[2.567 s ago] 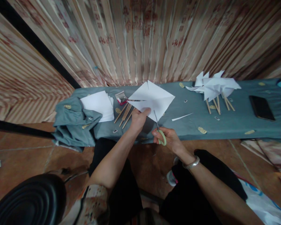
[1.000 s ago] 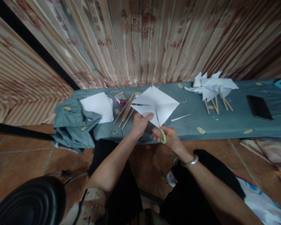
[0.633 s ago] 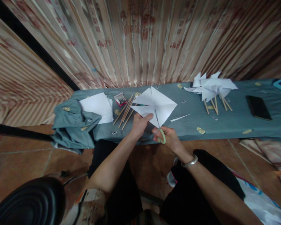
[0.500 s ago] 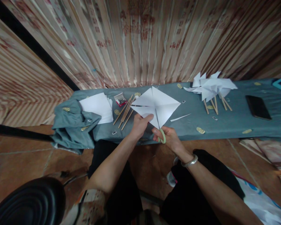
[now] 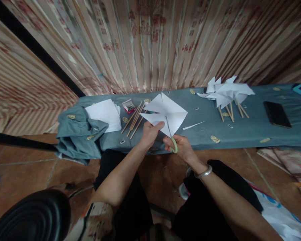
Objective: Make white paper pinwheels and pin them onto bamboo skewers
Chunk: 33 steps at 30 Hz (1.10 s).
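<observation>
A square white sheet of paper, turned corner-up, has a slit running in from its left corner. My left hand pinches it near the lower left edge, thumb on top. In my right hand is a pair of scissors with pale green handles. The blades point up into the sheet from its bottom corner, toward the middle; they look closed or nearly so. Just right of the sheet, a thin paper strip lies on the cloth.
On the cloth-covered bench are a paper stack, a small box of metal pins and several wooden sticks. Paper pinwheels on sticks lie to the right, near a black phone. A black stool stands lower left.
The sheet's right part has tilted and shifted left, and the slit at its left corner gapes wider. Both hands have hardly moved.
</observation>
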### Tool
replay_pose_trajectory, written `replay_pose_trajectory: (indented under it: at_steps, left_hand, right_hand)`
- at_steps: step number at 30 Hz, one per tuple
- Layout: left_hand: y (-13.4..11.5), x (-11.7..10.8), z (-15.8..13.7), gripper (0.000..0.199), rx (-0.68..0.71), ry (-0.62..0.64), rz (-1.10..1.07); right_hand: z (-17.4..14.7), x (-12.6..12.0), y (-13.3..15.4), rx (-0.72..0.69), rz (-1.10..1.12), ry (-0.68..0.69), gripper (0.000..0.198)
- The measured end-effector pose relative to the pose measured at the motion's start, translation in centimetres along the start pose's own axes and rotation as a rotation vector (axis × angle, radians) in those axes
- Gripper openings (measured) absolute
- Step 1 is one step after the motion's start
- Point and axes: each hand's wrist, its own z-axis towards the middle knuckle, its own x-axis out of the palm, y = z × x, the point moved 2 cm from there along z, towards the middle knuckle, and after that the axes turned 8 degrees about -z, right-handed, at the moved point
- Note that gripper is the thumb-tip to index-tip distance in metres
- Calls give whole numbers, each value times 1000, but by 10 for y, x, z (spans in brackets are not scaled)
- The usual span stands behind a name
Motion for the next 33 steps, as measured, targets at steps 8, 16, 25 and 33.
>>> replay_pose_trajectory:
  at_steps: [8,16,25,33]
  left_hand:
    - [-2,1,0,18,16,-9,-24]
    - [-5,0,3,19,41,-43,-49]
    - [-26,-18,18,25,152,-78,-100]
    - [-23,-28,12,27,75,-5,-23]
  right_hand:
    - [1,2,4,12,29,-9,49]
    - [-2,1,3,21,-26,65,48]
    - [-9,-25,-2,163,-74,280,43]
    - [0,-74,10,59,6,-239,50]
